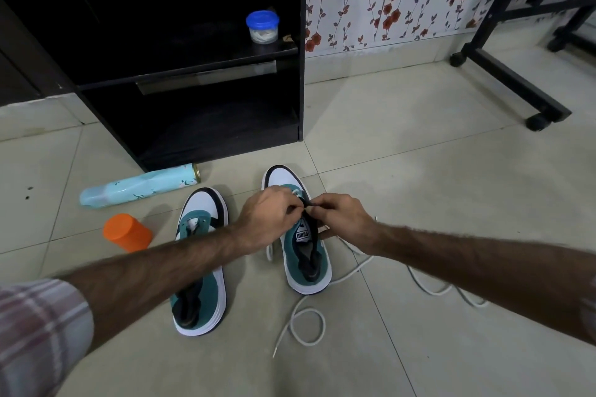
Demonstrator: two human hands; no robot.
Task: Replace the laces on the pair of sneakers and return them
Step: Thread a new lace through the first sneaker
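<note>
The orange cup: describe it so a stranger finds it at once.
Start at the black cabinet and look at the floor tiles before it. Left of the left sneaker stands the orange cup, mouth down. The pale blue bottle beyond it lies on its side; only the cup is orange.

Left sneaker (201, 255): teal-white, unlaced, upright on floor | Right sneaker (301, 235): same, beside it, toes toward cabinet | Dark lace (308, 203): at upper eyelets | White lace (309, 325): loose, looped on floor
</note>
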